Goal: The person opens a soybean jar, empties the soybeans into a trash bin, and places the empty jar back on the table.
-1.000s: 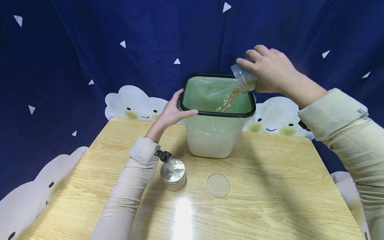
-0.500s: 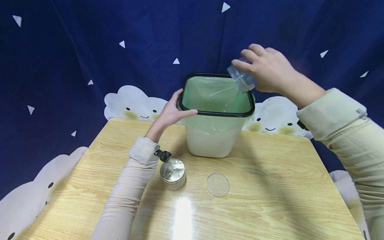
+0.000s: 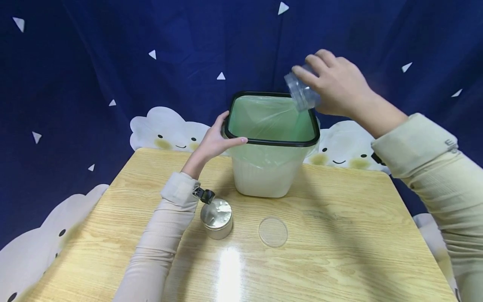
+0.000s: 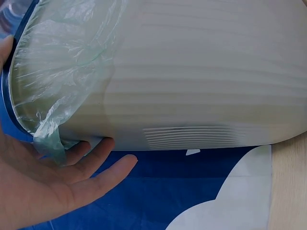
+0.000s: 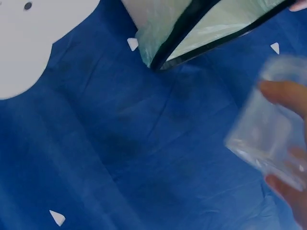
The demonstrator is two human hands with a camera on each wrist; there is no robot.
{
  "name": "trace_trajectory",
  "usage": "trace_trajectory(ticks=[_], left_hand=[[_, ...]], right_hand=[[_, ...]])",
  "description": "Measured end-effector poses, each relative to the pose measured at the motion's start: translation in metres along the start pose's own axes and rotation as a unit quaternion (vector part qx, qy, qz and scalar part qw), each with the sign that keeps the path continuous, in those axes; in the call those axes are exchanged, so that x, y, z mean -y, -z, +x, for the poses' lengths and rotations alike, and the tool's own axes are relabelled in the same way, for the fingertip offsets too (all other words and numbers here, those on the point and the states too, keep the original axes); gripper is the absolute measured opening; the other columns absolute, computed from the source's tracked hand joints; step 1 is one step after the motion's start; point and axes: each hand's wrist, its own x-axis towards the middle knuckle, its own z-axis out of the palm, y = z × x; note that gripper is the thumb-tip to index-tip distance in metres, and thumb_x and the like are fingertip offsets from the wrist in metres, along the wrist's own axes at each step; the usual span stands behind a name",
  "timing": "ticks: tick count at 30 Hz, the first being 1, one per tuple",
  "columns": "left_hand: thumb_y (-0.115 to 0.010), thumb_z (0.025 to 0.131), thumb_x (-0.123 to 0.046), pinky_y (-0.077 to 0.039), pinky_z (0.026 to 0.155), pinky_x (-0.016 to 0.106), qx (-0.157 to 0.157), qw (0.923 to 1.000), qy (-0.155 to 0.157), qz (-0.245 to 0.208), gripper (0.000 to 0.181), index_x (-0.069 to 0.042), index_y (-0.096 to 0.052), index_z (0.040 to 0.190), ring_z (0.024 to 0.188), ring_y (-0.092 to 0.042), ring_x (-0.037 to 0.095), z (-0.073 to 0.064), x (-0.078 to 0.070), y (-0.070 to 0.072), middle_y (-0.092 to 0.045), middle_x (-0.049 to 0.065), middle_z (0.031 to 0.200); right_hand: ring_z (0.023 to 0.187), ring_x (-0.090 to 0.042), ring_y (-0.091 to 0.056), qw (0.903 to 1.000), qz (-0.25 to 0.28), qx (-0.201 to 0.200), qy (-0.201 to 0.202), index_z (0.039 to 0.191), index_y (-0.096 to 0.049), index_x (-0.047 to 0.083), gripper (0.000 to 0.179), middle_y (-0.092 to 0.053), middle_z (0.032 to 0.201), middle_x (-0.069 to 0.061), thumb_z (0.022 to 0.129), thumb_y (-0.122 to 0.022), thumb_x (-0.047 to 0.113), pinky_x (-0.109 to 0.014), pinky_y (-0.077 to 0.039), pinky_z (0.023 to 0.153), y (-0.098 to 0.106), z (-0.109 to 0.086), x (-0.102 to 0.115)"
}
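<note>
Clear jar [image 3: 303, 93] aslant above bin [image 3: 266, 176]

White bin [image 3: 262, 180], black rim [image 3: 277, 143], pale-green liner [image 3: 256, 115]; clear jar [image 3: 299, 94], clear disc [image 3: 273, 232]; silver lid [image 3: 216, 213]; yellow wood-grain table [image 3: 339, 260]; 2 cream sleeves [image 3: 151, 251]; navy backdrop [image 3: 113, 42] patterned with white triangles [image 3: 221, 76], smiling yellow-cheeked white clouds [image 3: 166, 126].

Left hand [image 3: 213, 142] grips, thumb outstretched, near the far edge of the table [image 3: 320, 268]; right hand [image 3: 336, 86] grips, raised higher

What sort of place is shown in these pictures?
Perhaps an indoor recording corner: a wood-grained table in front of a dark blue backdrop with smiling clouds, and a lined bin standing on the table.
</note>
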Motion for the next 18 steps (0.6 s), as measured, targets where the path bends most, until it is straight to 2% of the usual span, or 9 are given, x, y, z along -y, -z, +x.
trace_trajectory(ticks=[3, 7, 12, 18], left_hand=[[-0.075, 0.070, -0.039, -0.023, 0.106, 0.039, 0.000, 1.0000, -0.001, -0.002, 0.099, -0.016, -0.015, 0.146, 0.133, -0.021, 0.019, -0.0001, 0.0001, -0.0003, -0.022, 0.008, 0.148], [-0.076, 0.070, -0.040, -0.023, 0.106, 0.039, 0.000, 1.0000, -0.001, -0.004, 0.100, -0.017, -0.016, 0.146, 0.133, -0.021, 0.019, -0.0005, -0.0005, -0.0003, -0.022, 0.008, 0.148], [-0.075, 0.070, -0.040, -0.023, 0.106, 0.040, 0.002, 1.0000, 0.002, -0.004, 0.100, -0.017, -0.015, 0.146, 0.134, -0.020, 0.019, -0.0013, -0.0014, 0.0006, -0.021, 0.008, 0.148], [-0.075, 0.070, -0.040, -0.023, 0.106, 0.039, 0.001, 1.0000, 0.003, -0.005, 0.099, -0.018, -0.015, 0.146, 0.133, -0.020, 0.018, -0.0004, -0.0012, 0.0000, -0.021, 0.007, 0.148]], right_hand=[[0.115, -0.042, -0.034, 0.9997, -0.005, 0.018, 0.015, 0.131, -0.038, 0.008, 0.087, -0.039, 0.127, -0.026, 0.056, -0.082, 0.013, -0.055, -0.040, 0.087, -0.0033, 0.0004, 0.0025], [0.115, -0.042, -0.034, 0.9998, 0.006, 0.017, 0.013, 0.132, -0.038, 0.008, 0.088, -0.039, 0.127, -0.026, 0.057, -0.082, 0.013, -0.056, -0.040, 0.087, -0.0053, -0.0003, 0.0038], [0.114, -0.042, -0.033, 0.9989, 0.017, 0.043, 0.013, 0.132, -0.038, 0.007, 0.089, -0.039, 0.127, -0.026, 0.056, -0.083, 0.015, -0.056, -0.039, 0.088, -0.0066, -0.0027, 0.0044], [0.114, -0.042, -0.037, 0.9976, 0.065, -0.020, -0.013, 0.131, -0.038, 0.006, 0.091, -0.042, 0.125, -0.026, 0.053, -0.084, 0.015, -0.058, -0.039, 0.086, -0.0049, -0.0089, -0.0015]])
